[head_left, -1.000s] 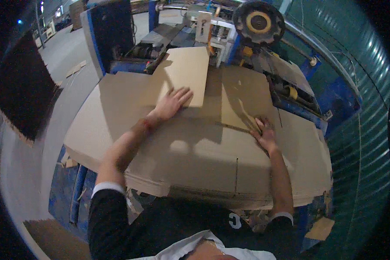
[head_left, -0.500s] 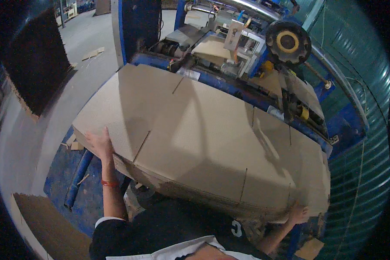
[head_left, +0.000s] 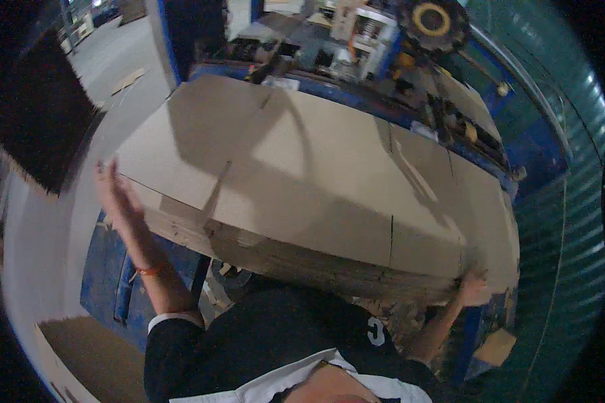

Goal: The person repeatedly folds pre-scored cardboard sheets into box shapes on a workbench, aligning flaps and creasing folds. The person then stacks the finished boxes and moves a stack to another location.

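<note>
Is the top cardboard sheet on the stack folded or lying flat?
Flat: the top cardboard sheet lies spread across the stack, slits visible, no flap raised.

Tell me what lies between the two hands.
In the head view, the cardboard stack's near edge spans the stretch from the left hand to the right hand, with the person's dark top below it.

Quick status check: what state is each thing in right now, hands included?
Cardboard stack: flat sheets piled, top sheet lying flat, slotted.
Left hand: open, fingers spread, at the stack's left edge.
Right hand: open, pressed against the stack's near right corner.
Blue machine: behind the stack; running or not, cannot tell.
</note>
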Demonstrator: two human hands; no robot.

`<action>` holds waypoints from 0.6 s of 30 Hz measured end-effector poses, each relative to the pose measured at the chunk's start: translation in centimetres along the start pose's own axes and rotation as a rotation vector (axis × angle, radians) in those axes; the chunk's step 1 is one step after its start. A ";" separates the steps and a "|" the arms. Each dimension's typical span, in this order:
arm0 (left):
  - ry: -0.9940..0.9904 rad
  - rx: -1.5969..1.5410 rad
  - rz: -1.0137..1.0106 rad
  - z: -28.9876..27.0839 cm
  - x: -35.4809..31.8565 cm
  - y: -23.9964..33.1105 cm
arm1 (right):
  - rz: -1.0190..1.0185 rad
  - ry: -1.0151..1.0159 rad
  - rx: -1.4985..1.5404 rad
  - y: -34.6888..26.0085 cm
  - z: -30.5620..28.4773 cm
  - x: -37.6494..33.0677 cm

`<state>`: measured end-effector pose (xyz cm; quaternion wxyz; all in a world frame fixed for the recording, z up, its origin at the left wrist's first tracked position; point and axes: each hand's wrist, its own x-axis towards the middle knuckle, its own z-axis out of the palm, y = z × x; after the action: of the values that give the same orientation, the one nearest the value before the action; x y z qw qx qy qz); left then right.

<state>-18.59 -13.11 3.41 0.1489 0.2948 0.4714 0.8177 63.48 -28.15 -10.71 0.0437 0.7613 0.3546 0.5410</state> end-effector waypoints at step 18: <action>-0.407 0.242 -0.145 -0.8 -5.9 0.7 | 0.462 -0.126 1.708 -0.7 -22.3 6.9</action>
<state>-14.40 -17.11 1.69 0.2627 0.4345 0.5461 0.6664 45.20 -30.60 3.61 -0.6303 0.6151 0.4717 0.0439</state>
